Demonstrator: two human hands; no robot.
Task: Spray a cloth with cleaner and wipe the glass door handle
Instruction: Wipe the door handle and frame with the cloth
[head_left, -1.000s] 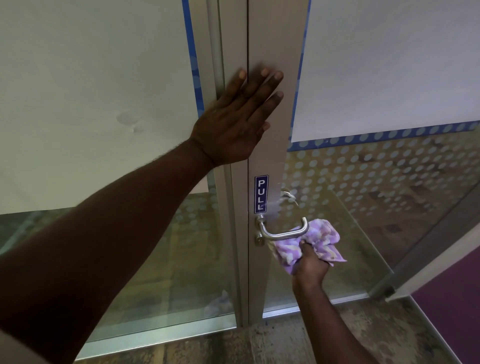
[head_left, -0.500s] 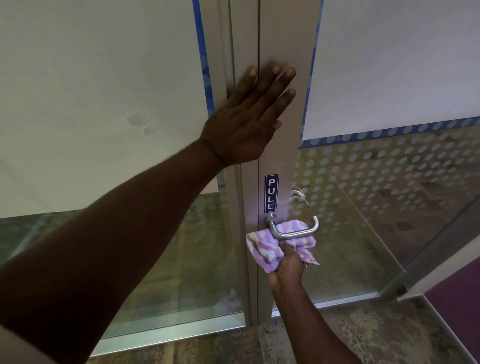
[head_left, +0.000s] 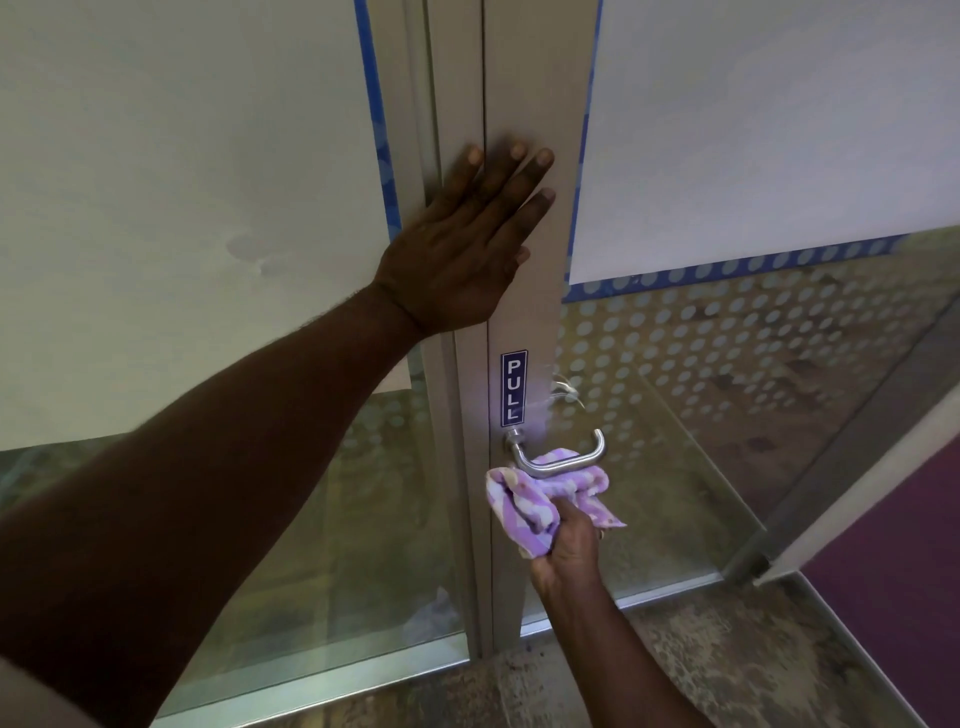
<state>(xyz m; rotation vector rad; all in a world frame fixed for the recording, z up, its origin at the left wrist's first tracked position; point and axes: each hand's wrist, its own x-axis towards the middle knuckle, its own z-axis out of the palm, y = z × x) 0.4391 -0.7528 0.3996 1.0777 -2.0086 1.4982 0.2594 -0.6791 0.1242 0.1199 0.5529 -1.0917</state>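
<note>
Pressing cloth (head_left: 540, 499) under handle (head_left: 563, 462)

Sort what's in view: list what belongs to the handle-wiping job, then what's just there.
Part of the job:
- door handle
- purple cloth, bunched under the handle
- right hand, gripping the cloth
- left hand, flat on the door frame

Just there:
- PULL sign
- dotted glass panel
- floor
</note>
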